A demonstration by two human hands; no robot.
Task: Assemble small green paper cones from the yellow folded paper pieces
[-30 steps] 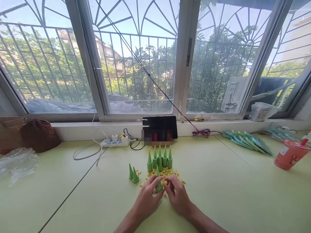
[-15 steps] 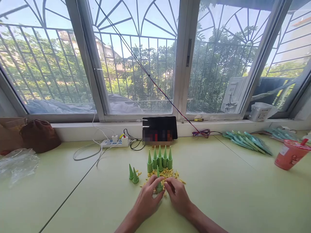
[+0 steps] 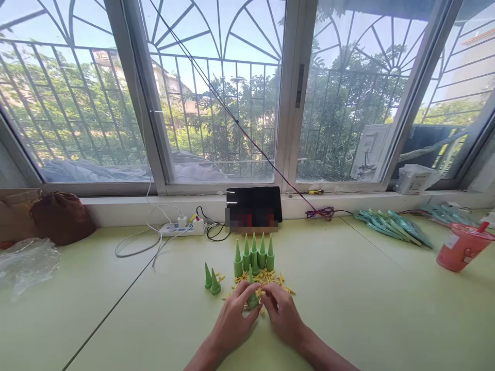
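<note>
My left hand (image 3: 236, 312) is closed round a green cone (image 3: 252, 293), which stands upright with its pointed tip above the fingers. At the cone's right side, my right hand (image 3: 284, 312) pinches what looks like a small yellow piece, mostly covered by the fingertips. Loose yellow pieces (image 3: 280, 281) lie scattered around and behind both hands. Beyond them several finished-looking green cones (image 3: 254, 251) stand in a row, with one shorter cone (image 3: 256, 265) in front. Two small green cones (image 3: 215, 282) stand to the left of my left hand.
A dark tablet (image 3: 253, 203) leans at the window sill behind the cones. To its left lie a power strip (image 3: 181, 228) and cables. A red drink cup (image 3: 460, 250) and teal plastic packets (image 3: 392, 226) are at right. A brown pouch (image 3: 62, 219) and clear bag (image 3: 29, 263) lie left.
Both hands stay at the same cone, with only a slight shift of the right fingers. The whole view has tilted very slightly; the other things keep their places.
</note>
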